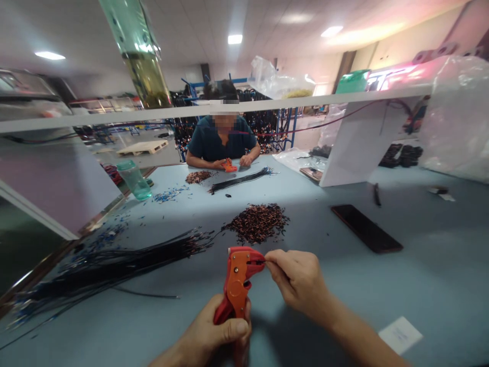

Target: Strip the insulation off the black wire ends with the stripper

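Note:
My left hand (225, 326) is wrapped round the handles of a red and orange wire stripper (239, 275), held upright with its jaws facing right. At those jaws, my right hand (298, 275) pinches a thin dark wire (263, 262), mostly hidden by the fingertips and the tool. Just beyond the stripper lies a heap of small black and copper-coloured pieces (260, 223). To the left, a long bundle of black wires (130, 267) rests on the blue-grey table (431, 265), and one loose wire (148, 294) lies in front of it.
A dark phone (367, 228) and a white paper slip (400, 335) lie on the right. Across the table a person (223, 140) holds an orange tool (229, 165) near another wire bundle (240, 179). A green tumbler (133, 179) stands back left, under a white shelf (183, 112).

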A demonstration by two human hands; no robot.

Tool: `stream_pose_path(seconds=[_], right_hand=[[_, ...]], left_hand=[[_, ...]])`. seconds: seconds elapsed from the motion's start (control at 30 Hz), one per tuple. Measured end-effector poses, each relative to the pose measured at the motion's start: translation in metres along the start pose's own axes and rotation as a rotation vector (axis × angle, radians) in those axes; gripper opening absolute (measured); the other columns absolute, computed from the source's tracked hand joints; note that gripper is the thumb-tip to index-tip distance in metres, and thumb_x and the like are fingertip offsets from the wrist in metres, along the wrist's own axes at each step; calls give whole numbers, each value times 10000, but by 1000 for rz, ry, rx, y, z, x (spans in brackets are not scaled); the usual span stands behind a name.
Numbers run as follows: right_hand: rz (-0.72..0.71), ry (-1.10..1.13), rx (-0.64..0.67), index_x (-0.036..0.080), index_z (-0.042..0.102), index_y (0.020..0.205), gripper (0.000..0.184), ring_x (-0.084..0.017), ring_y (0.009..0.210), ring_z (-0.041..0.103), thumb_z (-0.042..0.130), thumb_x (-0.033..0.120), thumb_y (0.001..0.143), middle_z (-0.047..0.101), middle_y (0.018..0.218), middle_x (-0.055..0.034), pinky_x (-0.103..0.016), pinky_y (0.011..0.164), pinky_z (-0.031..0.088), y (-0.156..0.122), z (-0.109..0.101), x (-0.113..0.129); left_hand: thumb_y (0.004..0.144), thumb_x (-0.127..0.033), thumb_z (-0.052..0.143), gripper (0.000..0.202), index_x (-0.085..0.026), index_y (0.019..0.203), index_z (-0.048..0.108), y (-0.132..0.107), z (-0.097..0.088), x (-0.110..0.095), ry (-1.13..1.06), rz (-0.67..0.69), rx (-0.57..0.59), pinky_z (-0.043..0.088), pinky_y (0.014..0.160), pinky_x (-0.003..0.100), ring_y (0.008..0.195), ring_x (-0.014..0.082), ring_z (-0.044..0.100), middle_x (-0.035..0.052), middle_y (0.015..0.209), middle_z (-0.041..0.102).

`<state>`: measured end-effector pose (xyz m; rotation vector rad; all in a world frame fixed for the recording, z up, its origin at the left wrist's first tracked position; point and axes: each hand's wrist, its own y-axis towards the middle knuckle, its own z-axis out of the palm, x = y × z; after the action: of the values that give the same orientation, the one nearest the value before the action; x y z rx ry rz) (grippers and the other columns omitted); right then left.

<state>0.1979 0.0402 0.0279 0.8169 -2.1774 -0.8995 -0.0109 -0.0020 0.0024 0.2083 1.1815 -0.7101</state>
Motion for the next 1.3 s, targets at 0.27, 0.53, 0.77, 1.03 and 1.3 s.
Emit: stream_pose_path(seconds=[0.27, 0.53, 0.77, 1.03, 1.3], right_hand=[[2, -19, -15, 174, 571, 771, 194, -91, 431, 418, 456, 131, 921, 486, 513, 47, -236, 492, 295, -2, 4, -1], [-13, -37, 18, 173, 567, 818, 228, -98, 451, 455, 404, 153, 976, 519, 547, 33, -228, 498, 321, -5, 6, -5], [2, 4, 24, 168, 570, 831, 216, -95, 457, 449, 412, 146, 977, 519, 557, 34, -223, 501, 334, -6, 6, -4], [20, -14, 24, 150, 593, 819, 228, -96, 464, 458, 432, 160, 980, 535, 566, 27, -224, 504, 345, -7, 7, -4], [25, -18, 37, 160, 591, 806, 251, -96, 460, 456, 412, 165, 982, 527, 553, 32, -222, 503, 344, -8, 9, -5]], left_hand=[[709, -459, 771, 396, -153, 794, 535, 0, -2, 5, -24, -10, -23, 446, 483, 243, 447, 107, 520, -16, 562, 539], [704, -464, 769, 402, -155, 784, 525, 1, 0, 2, -19, -18, -16, 451, 470, 235, 434, 105, 524, -13, 544, 548], [684, -487, 777, 422, -152, 759, 531, 2, 1, 1, -29, -20, -14, 444, 459, 234, 422, 101, 509, -11, 532, 548], [684, -492, 773, 420, -155, 722, 524, 0, 1, 2, -22, -40, -37, 426, 468, 231, 431, 103, 510, -10, 530, 534], [680, -518, 771, 445, -162, 722, 506, 1, -1, 7, -3, -54, -48, 396, 427, 213, 404, 108, 519, -13, 491, 540]])
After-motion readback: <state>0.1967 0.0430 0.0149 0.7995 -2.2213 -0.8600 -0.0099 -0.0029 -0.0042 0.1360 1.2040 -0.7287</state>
